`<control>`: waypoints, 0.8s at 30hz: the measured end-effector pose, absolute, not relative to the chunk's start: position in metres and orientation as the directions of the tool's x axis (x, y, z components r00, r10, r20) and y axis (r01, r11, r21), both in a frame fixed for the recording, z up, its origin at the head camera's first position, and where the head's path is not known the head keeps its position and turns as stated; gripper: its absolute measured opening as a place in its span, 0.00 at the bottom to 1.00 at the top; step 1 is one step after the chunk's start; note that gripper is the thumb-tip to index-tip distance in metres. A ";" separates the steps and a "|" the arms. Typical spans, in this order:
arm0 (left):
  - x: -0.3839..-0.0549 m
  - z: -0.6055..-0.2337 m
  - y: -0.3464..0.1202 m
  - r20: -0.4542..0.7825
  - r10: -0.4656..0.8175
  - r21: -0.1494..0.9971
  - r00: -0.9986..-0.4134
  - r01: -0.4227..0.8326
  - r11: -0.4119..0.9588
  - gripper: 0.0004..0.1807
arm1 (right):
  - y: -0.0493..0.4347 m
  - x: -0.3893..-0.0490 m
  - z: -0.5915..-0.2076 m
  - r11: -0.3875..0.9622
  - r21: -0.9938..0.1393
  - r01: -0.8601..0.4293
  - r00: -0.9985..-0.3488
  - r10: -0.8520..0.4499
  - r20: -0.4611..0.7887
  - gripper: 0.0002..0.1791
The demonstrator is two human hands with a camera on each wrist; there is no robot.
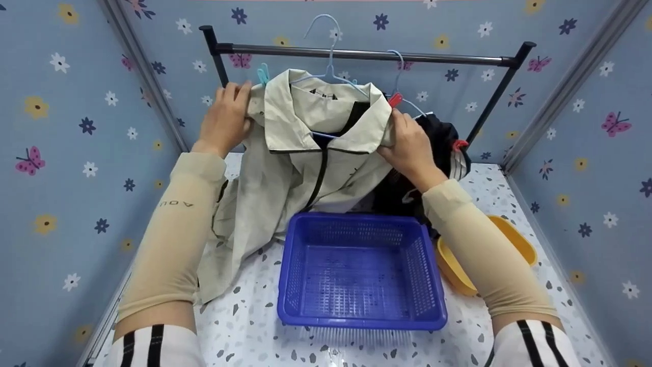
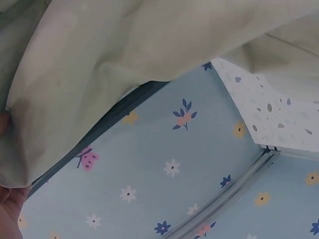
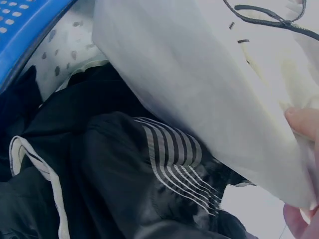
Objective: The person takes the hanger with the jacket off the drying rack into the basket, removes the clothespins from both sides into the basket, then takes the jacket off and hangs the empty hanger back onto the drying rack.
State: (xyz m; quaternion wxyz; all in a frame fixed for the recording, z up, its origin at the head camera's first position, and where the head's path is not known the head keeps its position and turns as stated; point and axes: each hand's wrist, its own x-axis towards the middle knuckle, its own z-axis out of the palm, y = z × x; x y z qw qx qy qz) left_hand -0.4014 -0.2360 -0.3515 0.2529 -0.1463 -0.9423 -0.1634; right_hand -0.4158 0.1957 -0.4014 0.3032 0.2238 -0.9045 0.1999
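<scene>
A light beige jacket (image 1: 305, 178) with a dark zip hangs on a light-blue wire hanger (image 1: 331, 66). The hanger's hook rises above the black rail (image 1: 367, 52); whether it bears on the rail I cannot tell. My left hand (image 1: 226, 120) grips one shoulder of the jacket, beside a teal clothespin (image 1: 263, 74). At the other shoulder, just below a red clothespin (image 1: 395, 99), the right hand (image 1: 410, 145) pinches the fabric. In the right wrist view, thumb and fingers (image 3: 304, 122) hold the cloth edge. Only part of the left hand (image 2: 11, 206) shows in its wrist view.
A black garment with white stripes (image 3: 174, 154) hangs at the right on another hanger (image 1: 400, 76), with a red clip (image 1: 459, 145). A blue plastic basket (image 1: 361, 322) stands in front of the jacket. A yellow container (image 1: 514, 239) lies partly behind the right forearm. Patterned walls (image 1: 46, 193) enclose the sides.
</scene>
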 end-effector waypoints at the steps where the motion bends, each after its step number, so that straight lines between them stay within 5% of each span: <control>1: -0.399 -0.351 -0.238 0.522 0.197 0.232 -0.830 0.361 0.903 0.39 | 0.198 -0.417 -0.401 0.808 -0.235 -0.540 -0.723 -0.302 0.621 0.48; 5: -0.386 -0.352 -0.244 0.511 0.208 0.230 -0.834 0.366 0.902 0.40 | 0.209 -0.423 -0.400 0.747 -0.291 -0.598 -0.743 -0.379 0.552 0.47; 13: -0.364 -0.363 -0.247 0.473 0.215 0.286 -0.854 0.380 0.879 0.35 | 0.221 -0.425 -0.403 0.628 -0.395 -0.670 -0.713 -0.397 0.578 0.14; 24: -0.351 -0.362 -0.244 0.379 0.235 0.428 -0.895 0.395 0.813 0.35 | 0.229 -0.424 -0.403 0.631 -0.462 -0.623 -0.741 -0.288 0.607 0.11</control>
